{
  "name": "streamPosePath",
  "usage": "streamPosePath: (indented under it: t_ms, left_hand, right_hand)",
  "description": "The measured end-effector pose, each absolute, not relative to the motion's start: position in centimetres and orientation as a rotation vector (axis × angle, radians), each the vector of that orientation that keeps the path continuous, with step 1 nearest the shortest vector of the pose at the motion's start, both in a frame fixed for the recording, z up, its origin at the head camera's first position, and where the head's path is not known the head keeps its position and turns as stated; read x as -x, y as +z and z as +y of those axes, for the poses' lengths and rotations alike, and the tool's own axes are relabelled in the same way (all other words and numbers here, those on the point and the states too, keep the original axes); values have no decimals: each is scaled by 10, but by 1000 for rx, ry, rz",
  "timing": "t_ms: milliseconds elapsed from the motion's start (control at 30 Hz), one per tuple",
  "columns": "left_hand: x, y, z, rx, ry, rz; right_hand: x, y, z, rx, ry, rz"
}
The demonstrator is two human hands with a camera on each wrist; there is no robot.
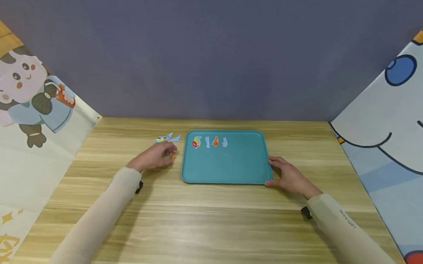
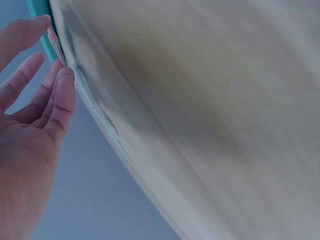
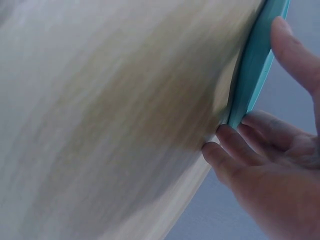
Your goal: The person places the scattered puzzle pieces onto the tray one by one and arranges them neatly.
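Delicately, an orange paper scrap was pinched by its edges between the thumb and fingertips of a person's left hand, just off the nine o'clock side of a teal tray. The scrap lay at the hand's three o'clock, with the tray's near-side rim a narrow strip of table beyond it in the same direction. Its longer axis appeared to run roughly twelve to six, though fingers partly covered it; the tray's ran nine to three. The left hand was by far the nearer: the right hand was across the tray at its four o'clock, thumb and fingers spread apart and gripping the rim around the corner.

Inside the tray, a row spanned ten to twelve o'clock: a red-and-yellow piece, a pale strip, an orange piece and a whitish piece, each apart from the next. More loose scraps lay in a cluster on the wood, at about eleven o'clock from the pinched one. A dark wall stood at twelve, flanked by cartoon-printed panels at ten and two.
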State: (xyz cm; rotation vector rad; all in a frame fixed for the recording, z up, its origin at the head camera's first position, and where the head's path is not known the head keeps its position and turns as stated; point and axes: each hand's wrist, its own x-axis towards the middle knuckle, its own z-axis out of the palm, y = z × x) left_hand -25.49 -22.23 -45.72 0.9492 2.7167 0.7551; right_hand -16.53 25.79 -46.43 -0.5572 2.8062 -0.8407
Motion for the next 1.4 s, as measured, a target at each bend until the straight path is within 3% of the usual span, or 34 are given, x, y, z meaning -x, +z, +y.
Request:
streamPosePath:
  t_ms: [633, 1400]
  left_hand:
    - [255, -430, -195, -950, 789, 2802]
    - [274, -405, -131, -1144, 782, 2758]
  right_hand:
    - [164, -465, 260, 541, -837, 2781]
    - [163, -468, 261, 540, -867, 2793]
